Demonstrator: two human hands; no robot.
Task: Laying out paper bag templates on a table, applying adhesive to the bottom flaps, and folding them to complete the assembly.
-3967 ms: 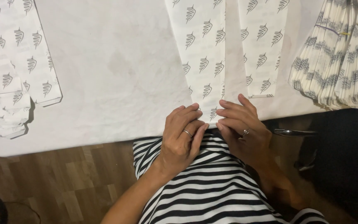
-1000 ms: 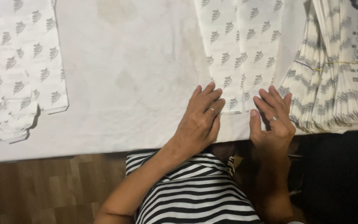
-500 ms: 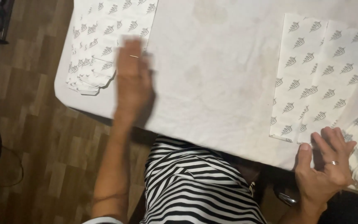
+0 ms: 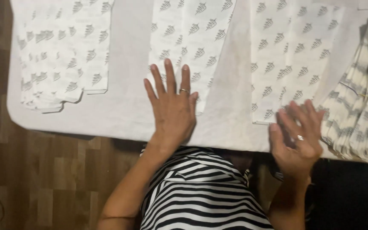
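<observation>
Left hand [image 4: 173,111] flat, grip wide, fingers spread on printed paper sheet [image 4: 190,40]; right hand [image 4: 297,138] open, grip empty, touching neighbouring sheet [image 4: 292,55]

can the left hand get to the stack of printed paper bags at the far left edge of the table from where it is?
Probably yes. The left hand lies flat on the middle printed sheet; only bare tablecloth lies between it and the stack of printed paper bags.

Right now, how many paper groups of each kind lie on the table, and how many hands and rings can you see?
White leaf-printed paper bag groups: 3 (left stack, middle one under the left hand, right one by the right hand)
Fanned stack of striped paper bags: 1
Hands: 2
Finger rings: 2
Total: 8
</observation>
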